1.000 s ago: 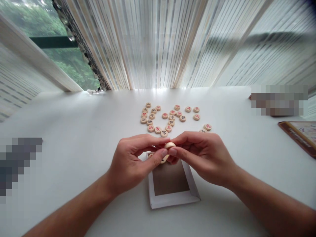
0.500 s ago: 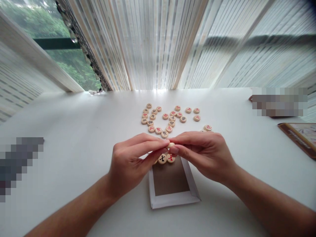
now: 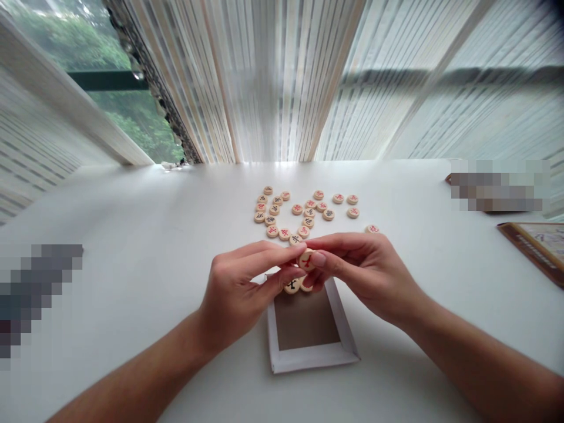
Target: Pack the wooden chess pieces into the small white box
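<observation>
A round wooden piece with a red character (image 3: 306, 259) is pinched between my left hand (image 3: 249, 276) and my right hand (image 3: 359, 270), its face turned toward me. Both hands are closed on it, fingertips close together. Below them lies a shallow white-rimmed box (image 3: 315, 357) with a brown inside. At the box's far end sits a piece with a black character (image 3: 291, 286), and beside it another piece is partly covered by my right fingers. My hands hide the rest of that end.
Several round pieces with red or black characters (image 3: 284, 234) are scattered beyond my hands on the white table (image 3: 176, 223). One red piece (image 3: 372, 229) lies behind my right hand. A brown-edged flat item (image 3: 535, 249) is at the right, near blurred-out objects. Curtains hang behind.
The held piece has turned from edge-on to show its red face. My right fingers have shifted down, partly covering the red piece in the box. The view has moved slightly.
</observation>
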{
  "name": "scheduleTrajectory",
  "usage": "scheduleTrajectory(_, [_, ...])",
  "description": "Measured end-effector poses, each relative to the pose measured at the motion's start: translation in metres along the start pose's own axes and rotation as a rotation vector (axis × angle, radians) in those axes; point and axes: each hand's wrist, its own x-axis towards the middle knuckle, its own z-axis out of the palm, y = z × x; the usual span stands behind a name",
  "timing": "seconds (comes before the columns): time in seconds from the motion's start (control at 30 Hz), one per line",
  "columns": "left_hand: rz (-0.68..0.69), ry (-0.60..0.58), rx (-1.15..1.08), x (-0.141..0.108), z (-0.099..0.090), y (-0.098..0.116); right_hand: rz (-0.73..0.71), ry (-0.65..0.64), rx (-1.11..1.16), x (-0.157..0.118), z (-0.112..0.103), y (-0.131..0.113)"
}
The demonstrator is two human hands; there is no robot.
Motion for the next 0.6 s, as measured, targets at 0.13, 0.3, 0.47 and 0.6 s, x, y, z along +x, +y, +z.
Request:
scheduleTrajectory(0.13, [-0.099,0.019,-0.043,-0.0002,0.0014,0.0012,0.056,0.02,0.075,-0.0001,-0.0002,0.0008])
scheduleTrajectory(0.3, [-0.265,0.056,-0.082,0.0016,0.0016,0.0042,0.05,-0.02,0.094,-0.0018,-0.0013,0.001])
scheduleTrajectory(0.47, [-0.353,0.071,-0.168,0.0029,0.0008,0.0047,0.002,-0.028,0.069,-0.0019,-0.0026,0.0027])
scheduleTrajectory(0.6, [-0.375,0.056,-0.235,0.0037,0.0012,0.004,-0.02,-0.001,0.009,-0.0013,-0.0018,0.0004])
